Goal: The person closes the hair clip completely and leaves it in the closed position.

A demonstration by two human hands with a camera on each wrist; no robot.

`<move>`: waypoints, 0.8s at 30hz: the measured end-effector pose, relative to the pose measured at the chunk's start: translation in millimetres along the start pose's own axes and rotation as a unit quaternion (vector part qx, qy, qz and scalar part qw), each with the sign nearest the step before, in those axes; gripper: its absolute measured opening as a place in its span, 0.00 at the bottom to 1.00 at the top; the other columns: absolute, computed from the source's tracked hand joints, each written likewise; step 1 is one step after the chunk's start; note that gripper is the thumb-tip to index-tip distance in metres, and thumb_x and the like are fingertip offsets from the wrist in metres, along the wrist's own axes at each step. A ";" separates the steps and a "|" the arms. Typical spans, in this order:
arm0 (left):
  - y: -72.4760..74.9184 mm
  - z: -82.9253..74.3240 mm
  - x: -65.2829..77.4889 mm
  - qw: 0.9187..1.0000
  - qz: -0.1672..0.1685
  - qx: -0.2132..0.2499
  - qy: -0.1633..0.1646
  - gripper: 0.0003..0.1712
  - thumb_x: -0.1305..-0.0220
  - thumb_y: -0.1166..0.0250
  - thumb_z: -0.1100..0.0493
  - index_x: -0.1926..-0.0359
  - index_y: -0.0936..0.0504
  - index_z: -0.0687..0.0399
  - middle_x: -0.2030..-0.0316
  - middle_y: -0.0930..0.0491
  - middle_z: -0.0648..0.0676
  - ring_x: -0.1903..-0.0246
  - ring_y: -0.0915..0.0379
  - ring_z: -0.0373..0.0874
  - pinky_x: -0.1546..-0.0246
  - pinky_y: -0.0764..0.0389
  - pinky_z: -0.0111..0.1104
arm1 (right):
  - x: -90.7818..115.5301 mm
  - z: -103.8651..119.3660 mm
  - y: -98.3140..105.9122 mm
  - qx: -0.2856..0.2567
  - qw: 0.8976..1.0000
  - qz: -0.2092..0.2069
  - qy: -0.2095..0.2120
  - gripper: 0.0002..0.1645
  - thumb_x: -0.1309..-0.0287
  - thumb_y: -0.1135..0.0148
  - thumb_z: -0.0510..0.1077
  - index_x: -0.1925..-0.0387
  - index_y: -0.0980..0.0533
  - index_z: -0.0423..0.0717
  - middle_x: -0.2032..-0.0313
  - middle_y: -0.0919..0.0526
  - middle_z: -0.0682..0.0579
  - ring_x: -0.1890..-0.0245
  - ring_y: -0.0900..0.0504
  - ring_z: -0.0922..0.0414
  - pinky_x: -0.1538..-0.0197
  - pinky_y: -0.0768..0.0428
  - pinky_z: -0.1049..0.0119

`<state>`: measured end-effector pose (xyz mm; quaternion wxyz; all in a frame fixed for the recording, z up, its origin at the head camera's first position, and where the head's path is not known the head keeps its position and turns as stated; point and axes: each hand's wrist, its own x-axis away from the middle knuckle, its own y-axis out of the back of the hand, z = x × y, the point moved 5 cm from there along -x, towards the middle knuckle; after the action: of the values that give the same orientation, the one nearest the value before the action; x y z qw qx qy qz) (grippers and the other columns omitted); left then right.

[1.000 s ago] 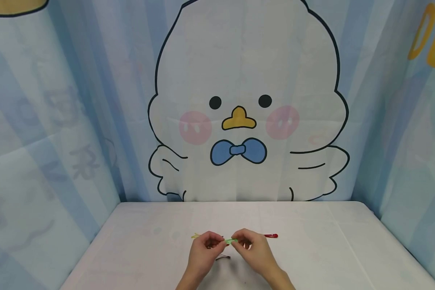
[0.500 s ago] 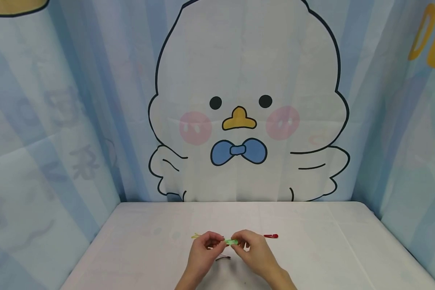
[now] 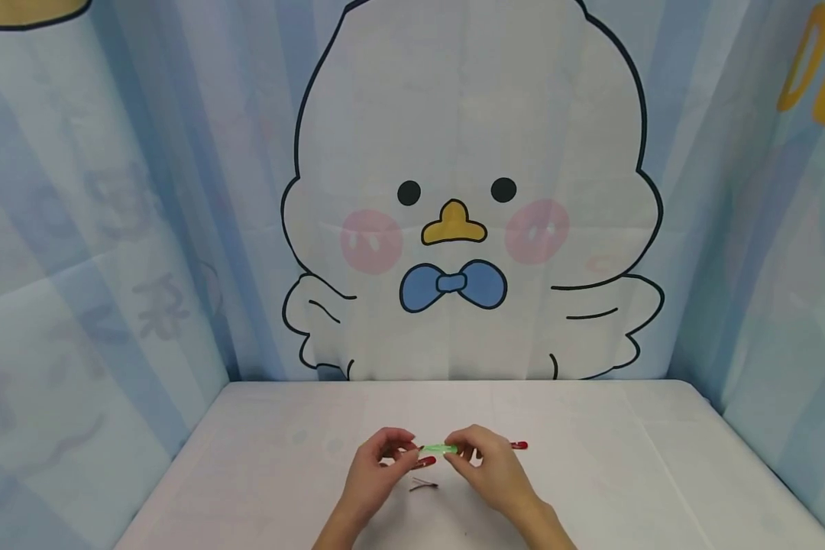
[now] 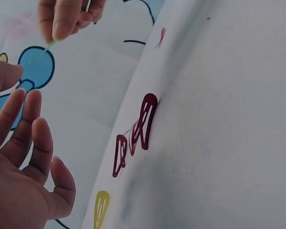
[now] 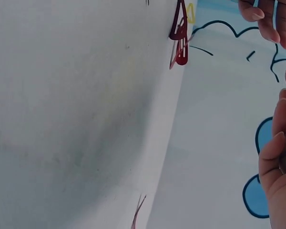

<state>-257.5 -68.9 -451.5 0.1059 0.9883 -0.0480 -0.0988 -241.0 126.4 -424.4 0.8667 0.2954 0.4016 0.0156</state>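
A green snap hair clip [image 3: 438, 448] is pinched between the thumb and fingers of my right hand [image 3: 491, 466]. It points leftward and is above the table. My left hand [image 3: 376, 467] is just beside the clip's narrow end. In the left wrist view the left fingers are loosely spread, with a small gap between the thumb and the tip of the green clip [image 4: 42, 52]. Below the hands a dark red hair clip [image 4: 148, 121] lies on the table. A second red clip [image 3: 425, 462] shows just under the left fingertips.
Another red clip [image 3: 519, 445] lies behind the right hand. A yellow hair clip [image 4: 102, 208] lies on the far left side, hidden behind the left hand in the head view. The white table [image 3: 626, 473] ends at a printed curtain [image 3: 454, 344] at the back.
Both hands have risen slightly and drawn apart. My left fingers have let go of the green clip, which stays in the right hand. A red clip now shows beneath the left fingers.
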 end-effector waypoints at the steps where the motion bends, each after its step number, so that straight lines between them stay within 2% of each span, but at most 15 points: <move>1: 2.4 0.5 -0.5 1.000 -0.003 -0.005 0.003 0.15 0.37 0.29 0.60 0.51 0.19 0.62 0.61 0.17 0.51 0.61 0.27 0.46 0.63 0.28 0.34 | -0.3 -0.5 1.4 0.001 1.000 -0.003 0.005 0.17 0.54 0.23 0.29 0.64 0.18 0.48 0.71 0.21 0.65 0.73 0.24 0.68 0.71 0.23 0.65; 4: 9.9 3.0 -2.3 1.000 -0.013 -0.022 0.010 0.15 0.36 0.31 0.61 0.51 0.19 0.61 0.61 0.17 0.50 0.60 0.27 0.46 0.60 0.27 0.35 | -0.6 -3.1 5.5 0.002 1.000 -0.007 0.007 0.17 0.55 0.23 0.29 0.65 0.18 0.47 0.71 0.21 0.65 0.73 0.25 0.68 0.72 0.23 0.63; 12: 31.5 13.1 -8.1 0.999 -0.033 -0.041 0.010 0.14 0.34 0.32 0.61 0.50 0.19 0.61 0.59 0.18 0.51 0.59 0.25 0.46 0.56 0.25 0.37 | 2.1 -14.9 13.4 0.011 1.000 -0.007 -0.018 0.17 0.56 0.23 0.28 0.65 0.18 0.48 0.71 0.22 0.66 0.73 0.26 0.68 0.71 0.24 0.65; 18: 44.9 22.4 -10.0 0.996 -0.049 -0.077 0.023 0.14 0.34 0.33 0.63 0.49 0.19 0.62 0.59 0.19 0.52 0.59 0.26 0.46 0.57 0.24 0.36 | 6.3 -24.0 19.2 0.019 0.998 -0.007 -0.056 0.17 0.57 0.22 0.28 0.67 0.17 0.49 0.73 0.24 0.67 0.75 0.29 0.66 0.73 0.28 0.70; 24: 54.5 32.5 -12.3 0.993 -0.056 -0.098 0.043 0.13 0.35 0.33 0.64 0.49 0.19 0.60 0.58 0.18 0.52 0.58 0.26 0.46 0.59 0.24 0.35 | 10.4 -33.8 23.3 0.034 0.993 0.013 -0.113 0.16 0.55 0.22 0.31 0.67 0.16 0.51 0.74 0.26 0.67 0.76 0.30 0.66 0.72 0.29 0.70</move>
<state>-280.2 -127.0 -468.4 0.1985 0.9776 0.0223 -0.0667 -252.9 165.2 -436.4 0.8957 0.3296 0.2976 -0.0205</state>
